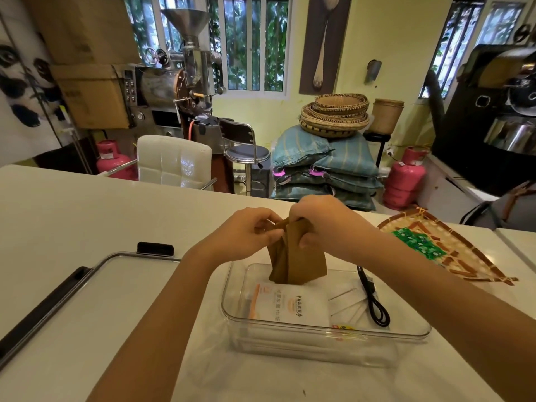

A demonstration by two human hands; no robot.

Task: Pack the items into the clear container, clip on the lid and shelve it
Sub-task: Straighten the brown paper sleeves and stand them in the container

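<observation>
Both hands meet above the middle of the white worktop (72, 204), holding a brown paper bag (298, 256) upright by its top. The left hand (246, 233) has its grip closed on the left part of the folded top edge, thumb and fingers pinching the paper. The right hand (322, 221) has its grip closed on the right part of the same edge, fingers curled over the fold and thumb pressed against the bag's front face. The bag hangs down from the two hands and its lower end reaches into the clear container (324, 333), at the container's far side.

The clear container stands open on the worktop towards the near edge, just right of centre. Inside it lies a white packet with orange trim and printed writing (293, 306), flat on the bottom, with several thin white sachets (348, 303) fanned out beside it to the right. A coiled black cable (374, 303) lies at the right end of the container.

The lid (95, 285), clear with black clips along its sides, lies flat on the worktop to the left of the container, apart from it. Near the right edge of the worktop rests a woven bamboo tray (464, 256) holding small green packets (417, 242)
</observation>
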